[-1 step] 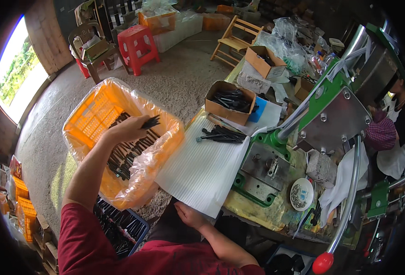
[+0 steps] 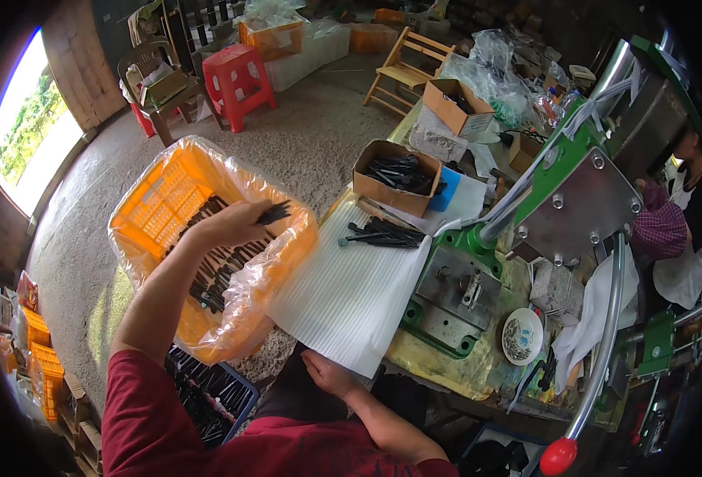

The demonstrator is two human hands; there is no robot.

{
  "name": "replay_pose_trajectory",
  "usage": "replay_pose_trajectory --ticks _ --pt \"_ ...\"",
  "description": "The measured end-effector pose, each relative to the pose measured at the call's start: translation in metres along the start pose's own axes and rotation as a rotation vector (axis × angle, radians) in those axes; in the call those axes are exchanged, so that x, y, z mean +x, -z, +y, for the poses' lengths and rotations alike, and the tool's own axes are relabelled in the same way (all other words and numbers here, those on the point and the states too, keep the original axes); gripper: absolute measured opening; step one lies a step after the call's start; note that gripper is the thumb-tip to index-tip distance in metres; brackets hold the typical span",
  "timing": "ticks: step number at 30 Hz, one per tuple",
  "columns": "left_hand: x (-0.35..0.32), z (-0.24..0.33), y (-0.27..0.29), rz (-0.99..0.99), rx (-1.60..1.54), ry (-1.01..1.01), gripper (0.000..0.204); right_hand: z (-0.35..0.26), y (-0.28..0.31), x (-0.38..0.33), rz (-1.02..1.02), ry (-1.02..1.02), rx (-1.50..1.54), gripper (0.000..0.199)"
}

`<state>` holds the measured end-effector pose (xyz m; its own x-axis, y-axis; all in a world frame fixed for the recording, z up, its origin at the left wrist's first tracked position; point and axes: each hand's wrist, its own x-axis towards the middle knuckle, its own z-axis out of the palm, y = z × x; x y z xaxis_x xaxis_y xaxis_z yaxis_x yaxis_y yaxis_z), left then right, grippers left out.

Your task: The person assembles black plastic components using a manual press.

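Note:
My left hand (image 2: 235, 222) is over an orange plastic crate (image 2: 146, 208) lined with clear film. It is closed on a bunch of slender black metal parts (image 2: 274, 212), whose ends stick out to the right past the fingers. Under that arm, many similar black parts (image 2: 208, 282) lie in rows inside the crate. My right hand (image 2: 328, 374) rests on my lap beside the near edge of a white foam sheet (image 2: 343, 310). Its fingers lie stretched out, partly hidden, with nothing visible in them. A small pile of black parts (image 2: 382, 234) lies on the sheet's far end.
A cardboard box (image 2: 390, 200) of black parts stands behind the pile. To the right are a green hand press (image 2: 454, 294) with a red-knobbed lever (image 2: 559, 456) and a white bowl (image 2: 523, 336). Beside my left leg is a blue crate (image 2: 243, 401). Another person (image 2: 688, 199) sits far right.
My left hand, still holding the black parts, has shifted slightly to the right over the crate. My right hand stays in place.

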<state>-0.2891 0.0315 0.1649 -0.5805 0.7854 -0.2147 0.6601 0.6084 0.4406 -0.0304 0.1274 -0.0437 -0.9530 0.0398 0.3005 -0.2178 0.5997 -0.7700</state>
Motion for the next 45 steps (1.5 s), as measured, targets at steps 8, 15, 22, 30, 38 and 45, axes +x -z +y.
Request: replay_pose_trajectory --ticks 8,15,22,30,38,45 --pt "0.088 0.092 -0.044 -0.015 0.177 -0.255 0.032 -0.016 0.022 0.01 0.059 0.106 -0.05 0.019" --pt "0.147 0.123 -0.079 0.067 0.249 -0.369 0.03 -0.005 0.018 0.006 0.104 0.091 0.009 0.022" --pt "0.168 0.125 -0.095 0.087 0.265 -0.355 0.024 -0.004 0.023 0.013 0.128 0.134 0.087 0.02" --pt "0.172 0.126 -0.096 -0.054 0.229 -0.279 0.037 -0.002 0.024 0.014 0.182 0.139 0.093 0.018" --pt "0.161 0.126 -0.092 0.015 0.072 -0.359 0.041 0.002 0.022 0.01 0.115 0.11 0.131 0.023" --pt "0.155 0.107 -0.09 0.303 -0.021 -0.582 0.036 -0.001 0.02 0.012 0.168 0.142 0.085 0.019"
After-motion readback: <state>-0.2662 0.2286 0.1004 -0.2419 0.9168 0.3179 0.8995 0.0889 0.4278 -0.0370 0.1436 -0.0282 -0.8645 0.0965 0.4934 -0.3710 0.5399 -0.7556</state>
